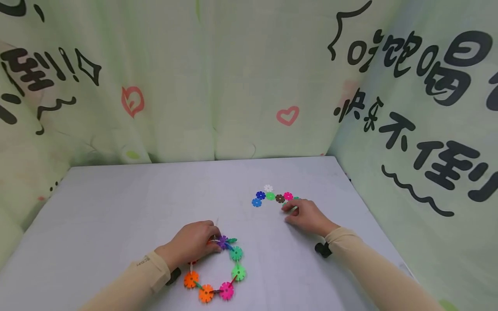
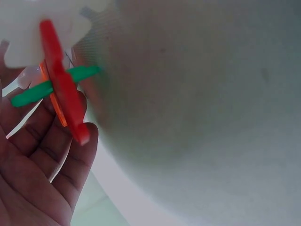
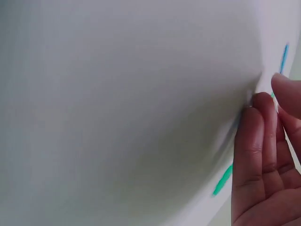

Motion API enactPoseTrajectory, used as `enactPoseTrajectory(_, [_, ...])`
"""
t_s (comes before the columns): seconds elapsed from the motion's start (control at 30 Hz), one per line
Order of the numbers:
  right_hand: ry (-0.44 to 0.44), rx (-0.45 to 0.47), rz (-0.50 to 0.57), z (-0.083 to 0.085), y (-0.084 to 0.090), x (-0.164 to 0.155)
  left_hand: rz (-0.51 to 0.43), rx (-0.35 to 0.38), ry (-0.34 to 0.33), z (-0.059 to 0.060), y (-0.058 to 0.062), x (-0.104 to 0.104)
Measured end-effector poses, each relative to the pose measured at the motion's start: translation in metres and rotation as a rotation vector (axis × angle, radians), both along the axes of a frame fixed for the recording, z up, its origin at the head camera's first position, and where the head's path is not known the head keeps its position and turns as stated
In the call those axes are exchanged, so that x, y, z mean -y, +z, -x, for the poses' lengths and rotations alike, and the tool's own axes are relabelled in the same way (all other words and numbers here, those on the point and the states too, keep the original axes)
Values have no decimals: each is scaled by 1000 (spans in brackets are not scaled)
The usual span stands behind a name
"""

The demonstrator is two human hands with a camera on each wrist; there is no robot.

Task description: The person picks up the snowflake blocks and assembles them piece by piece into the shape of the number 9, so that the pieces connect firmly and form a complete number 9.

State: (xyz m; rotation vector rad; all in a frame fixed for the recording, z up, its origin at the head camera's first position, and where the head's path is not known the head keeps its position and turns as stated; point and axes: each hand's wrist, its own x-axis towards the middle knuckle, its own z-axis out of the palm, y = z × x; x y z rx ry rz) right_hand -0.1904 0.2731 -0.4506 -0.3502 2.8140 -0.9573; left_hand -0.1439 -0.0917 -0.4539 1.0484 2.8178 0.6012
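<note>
A chain of notched plastic snowflake discs, looped in a ring, lies on the table; its pink disc (image 1: 226,291) is at the front. My left hand (image 1: 192,242) grips the far side of the chain, beside a purple disc (image 1: 222,242). Seen from the left wrist, a red disc (image 2: 66,84), a green disc (image 2: 33,93) and a white disc (image 2: 51,28) are slotted together near the fingers. My right hand (image 1: 309,216) hovers by the loose discs, thumb apart from the fairly straight fingers. A green disc (image 1: 297,198) is partly hidden behind its fingertips.
Several loose discs lie flat toward the table's back right, among them a white disc (image 1: 268,188), a light blue disc (image 1: 256,202) and a brown disc (image 1: 280,198). Printed curtains (image 1: 241,86) hang behind and beside the white table (image 1: 116,207).
</note>
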Motion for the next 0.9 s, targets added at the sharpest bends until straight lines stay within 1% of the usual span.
enactPoseTrajectory(0.1, [-48,4,-10,3,-3,-12,7,9,7,-1,1,1])
enactPoseTrajectory(0.2, [-65,-3,-26,6,-3,-16,7,7,4,-1,2,2])
enactPoseTrajectory(0.37, [-85,-41,-116,10,-3,-15,1,3,-4,-1,2,2])
enactPoseTrajectory(0.5, [-100,-43,-164,12,-3,-16,5,11,-6,-1,3,2])
enactPoseTrajectory(0.67, [-123,-24,-161,15,-4,-16,-2,26,-12,0,4,0])
enactPoseTrajectory(0.9, [-140,18,-145,19,-4,-15,3,20,-14,1,3,-1])
